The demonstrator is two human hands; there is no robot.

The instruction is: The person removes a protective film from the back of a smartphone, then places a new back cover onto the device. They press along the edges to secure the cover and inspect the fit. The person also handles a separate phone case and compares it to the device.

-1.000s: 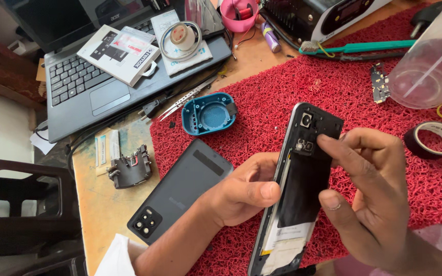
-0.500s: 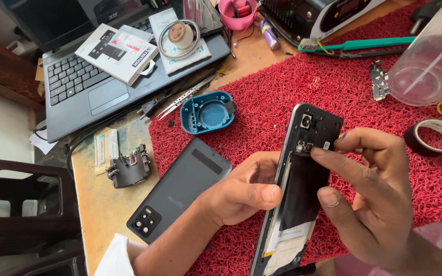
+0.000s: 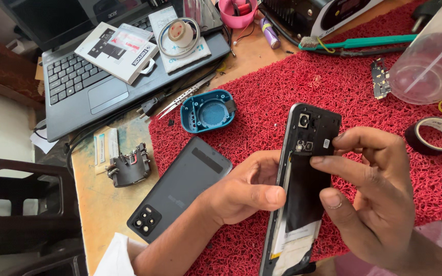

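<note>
Left hand (image 3: 241, 191) gripping opened black slab phone (image 3: 303, 184) by left edge; right hand (image 3: 369, 199) fingers (image 3: 328, 162) pinching near camera; likely light, fragile

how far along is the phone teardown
Done: the grey back cover is off and lies on the red mat, apart from the phone. In hand: the left hand grips the opened phone by its edge, while the right hand has fingertips at the camera area. Left: the inner cover and boards look still in place.
</note>
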